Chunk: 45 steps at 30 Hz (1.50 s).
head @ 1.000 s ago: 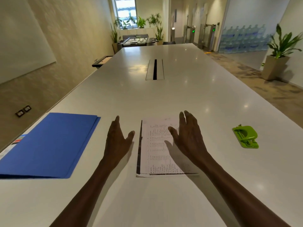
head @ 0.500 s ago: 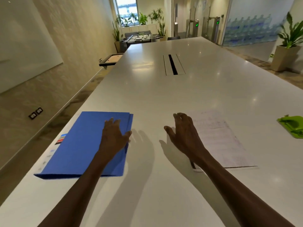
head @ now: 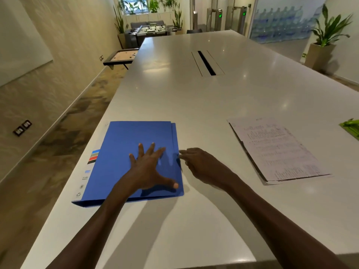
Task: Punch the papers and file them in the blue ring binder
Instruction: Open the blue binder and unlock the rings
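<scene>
The blue ring binder [head: 134,144] lies closed and flat near the table's left edge. My left hand [head: 149,169] rests palm down on its cover with fingers spread. My right hand [head: 202,165] reaches in from the right, its fingertips touching the binder's right edge; whether they grip the cover I cannot tell. A stack of printed papers [head: 275,150] lies flat on the table to the right, apart from both hands. The green hole punch [head: 351,127] shows only partly at the right frame edge.
The long white table [head: 194,98] stretches ahead, with a cable slot [head: 206,63] in its middle. Its left edge drops to the floor just beside the binder. A potted plant [head: 322,45] stands off to the right.
The view has swung left. My left hand slid further onto the binder cover and spread flat. My right hand left the papers and reached the binder's right edge.
</scene>
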Motion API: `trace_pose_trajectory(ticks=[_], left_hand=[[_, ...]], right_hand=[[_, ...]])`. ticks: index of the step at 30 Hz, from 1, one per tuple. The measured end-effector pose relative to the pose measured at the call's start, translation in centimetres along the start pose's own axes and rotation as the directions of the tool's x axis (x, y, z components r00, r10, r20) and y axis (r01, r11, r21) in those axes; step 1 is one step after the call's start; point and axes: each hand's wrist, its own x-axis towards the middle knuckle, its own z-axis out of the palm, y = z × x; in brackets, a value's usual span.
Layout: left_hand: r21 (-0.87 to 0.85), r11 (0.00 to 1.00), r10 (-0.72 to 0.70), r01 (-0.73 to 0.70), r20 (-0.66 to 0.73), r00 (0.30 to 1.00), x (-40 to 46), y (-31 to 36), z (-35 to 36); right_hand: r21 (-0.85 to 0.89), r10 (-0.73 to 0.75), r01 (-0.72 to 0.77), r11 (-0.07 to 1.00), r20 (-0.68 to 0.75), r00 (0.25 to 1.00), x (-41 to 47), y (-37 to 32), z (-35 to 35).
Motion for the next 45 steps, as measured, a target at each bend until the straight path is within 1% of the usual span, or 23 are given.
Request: trace_pose_trajectory(ticks=[3,5,8,10,12,14,17,19,22,27,32,35,38,40,42,45], left_hand=[[0.071,0.996,0.055,-0.058,0.050,0.997,-1.0,-0.8,0.3],[0.120,0.989,0.082,-0.089,0.059,0.995,-1.4,-1.2,0.1],[0.189,0.968,0.153,-0.162,0.059,0.986,-1.9,-1.4,-0.5],[0.224,0.951,0.214,-0.212,0.014,0.977,-2.3,-1.5,-0.9],[0.231,0.944,0.259,-0.237,-0.074,0.963,-2.6,-1.6,-1.1],[0.234,0.944,0.261,-0.231,-0.105,0.960,-2.9,-1.4,-1.2],[0.275,0.932,0.252,-0.236,-0.026,0.967,-3.2,-1.2,-0.8],[0.278,0.936,0.231,-0.218,-0.015,0.973,-3.4,-1.1,-0.5],[0.317,0.931,0.204,-0.178,-0.052,0.978,-3.8,-0.9,-0.7],[0.363,0.913,0.230,-0.184,-0.087,0.969,-4.6,0.0,-0.7],[0.347,0.922,0.243,-0.172,-0.172,0.955,-6.1,-0.1,-0.6],[0.306,0.928,0.308,-0.214,-0.302,0.902,-7.2,0.2,-1.0],[0.235,0.940,0.333,-0.249,-0.460,0.823,-8.3,0.8,-1.8],[0.194,0.940,0.341,-0.281,-0.570,0.748,-8.9,1.1,-2.6],[0.155,0.941,0.323,-0.301,-0.681,0.658,-9.5,1.2,-3.5],[0.124,0.940,0.282,-0.318,-0.805,0.522,-10.5,0.6,-5.0]], right_hand=[[-0.097,-0.037,0.042,0.994,0.057,0.998,0.3,-0.5,0.6],[-0.153,-0.025,0.037,0.987,0.086,0.996,0.6,-0.5,0.7],[-0.186,0.001,0.020,0.982,0.113,0.994,1.4,-0.3,0.6],[-0.180,0.011,0.012,0.984,0.127,0.992,1.9,-0.2,0.4],[-0.152,0.023,0.002,0.988,0.164,0.986,2.3,0.1,0.0],[-0.130,0.021,0.006,0.991,0.208,0.978,2.5,0.4,-0.4],[-0.082,0.013,0.007,0.997,0.244,0.970,2.8,0.9,-0.9],[-0.045,0.019,-0.008,0.999,0.255,0.967,2.8,1.2,-1.2],[-0.028,0.005,0.003,1.000,0.262,0.965,2.8,1.4,-1.4],[-0.009,-0.047,0.050,0.999,0.219,0.975,2.8,1.6,-1.3],[-0.014,-0.101,0.108,0.994,0.265,0.959,2.9,2.0,-2.0],[-0.022,-0.106,0.117,0.993,0.288,0.952,3.1,1.8,-2.2],[-0.039,-0.077,0.094,0.995,0.308,0.948,3.3,1.5,-2.3],[-0.034,-0.071,0.085,0.996,0.298,0.952,3.4,1.4,-2.2],[-0.041,-0.096,0.111,0.993,0.268,0.958,3.5,1.1,-2.2],[-0.073,-0.091,0.108,0.991,0.209,0.974,3.6,0.8,-1.9]])
